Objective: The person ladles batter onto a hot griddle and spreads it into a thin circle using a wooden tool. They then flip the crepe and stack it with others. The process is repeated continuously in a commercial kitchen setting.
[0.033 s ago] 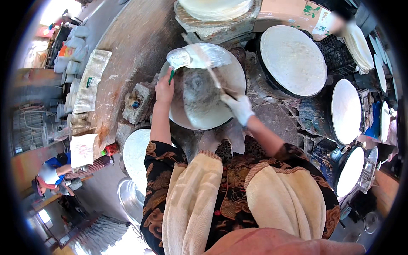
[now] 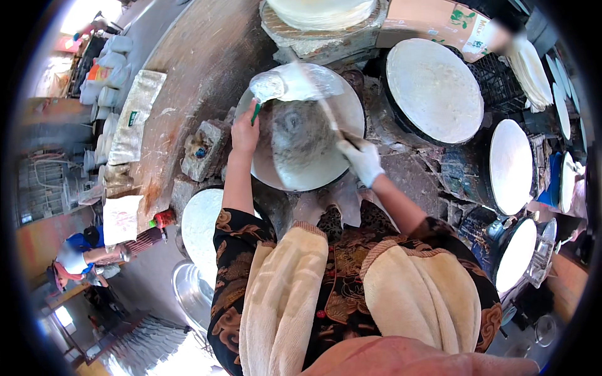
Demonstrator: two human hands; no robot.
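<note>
In front of me lies a round griddle (image 2: 326, 169), grey in the middle and pale around it. Wet white batter (image 2: 307, 81) covers its far part. My left hand (image 2: 245, 130), bare, is closed on a green-handled ladle (image 2: 266, 86) at the griddle's far left edge; white batter coats its head. A white glove covers my right hand (image 2: 362, 161), which grips a wooden stick (image 2: 330, 116) over the right side of the griddle. The stick slants up and left across the batter, and its far end is blurred.
More round griddles with white tops stand to the right (image 2: 434, 91) and near left (image 2: 202, 229). A stack of thin white rounds (image 2: 320, 12) sits beyond, beside a cardboard box (image 2: 426, 22). Another person (image 2: 78, 254) is at far left, near a wooden board (image 2: 194, 69).
My gloved right hand has moved slightly right with the stick, whose angle has shifted. My left hand and the ladle have hardly moved.
</note>
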